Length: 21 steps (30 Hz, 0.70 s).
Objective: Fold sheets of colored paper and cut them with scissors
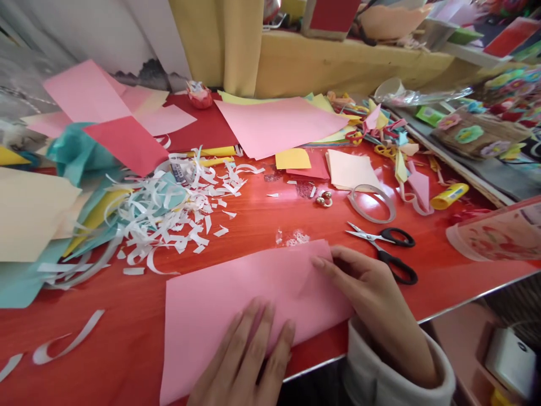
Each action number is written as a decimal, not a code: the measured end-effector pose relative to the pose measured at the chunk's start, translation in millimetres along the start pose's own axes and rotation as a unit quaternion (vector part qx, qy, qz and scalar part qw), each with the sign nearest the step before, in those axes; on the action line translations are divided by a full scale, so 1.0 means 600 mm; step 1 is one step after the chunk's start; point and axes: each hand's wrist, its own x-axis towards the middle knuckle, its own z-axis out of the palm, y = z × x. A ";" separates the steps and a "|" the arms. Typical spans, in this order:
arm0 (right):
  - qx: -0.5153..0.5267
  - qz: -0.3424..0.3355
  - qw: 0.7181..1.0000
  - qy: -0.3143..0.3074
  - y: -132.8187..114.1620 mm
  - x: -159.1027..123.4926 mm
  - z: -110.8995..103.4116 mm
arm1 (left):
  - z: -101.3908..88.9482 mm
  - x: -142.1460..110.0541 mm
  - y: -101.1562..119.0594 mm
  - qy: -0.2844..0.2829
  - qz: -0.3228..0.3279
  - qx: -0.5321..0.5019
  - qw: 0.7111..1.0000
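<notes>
A sheet of pink paper (203,304), apparently folded, lies at the table's front edge. My left hand (249,361) rests flat on its lower middle with the fingers stretched out. At the sheet's top right corner, my right hand (367,293) pinches the paper between thumb and fingers. Just right of that hand lie scissors with black handles (391,245), blades apart and pointing left. White paper scraps (169,220) are heaped beyond the sheet on the left. A roll of clear tape (372,204) sits beyond the scissors.
Larger pink sheets (287,124) lie at the back, near small square papers (353,169). A yellow glue stick (450,196) and a clear plastic cup (494,231) are at the right. Cream paper (34,214) covers part of the left side. The red table (105,344) ends at a metal-trimmed front edge.
</notes>
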 end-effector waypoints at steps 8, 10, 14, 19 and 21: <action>0.119 -0.053 0.991 0.027 -0.004 -0.025 0.020 | -0.045 0.069 -0.041 0.063 -0.176 0.006 0.982; 0.150 -0.039 0.988 0.020 -0.007 -0.029 0.029 | -0.044 0.084 -0.048 0.054 -0.171 -0.010 0.984; 0.116 -0.031 0.989 0.081 -0.013 -0.028 0.036 | -0.036 0.091 -0.052 0.025 -0.161 -0.025 0.986; 0.085 -0.042 0.983 0.158 -0.006 -0.025 0.034 | -0.036 0.089 -0.049 0.065 -0.239 -0.033 0.968; 0.092 -0.052 0.968 0.229 -0.002 -0.023 0.032 | -0.040 0.084 -0.055 0.108 -0.320 -0.039 0.940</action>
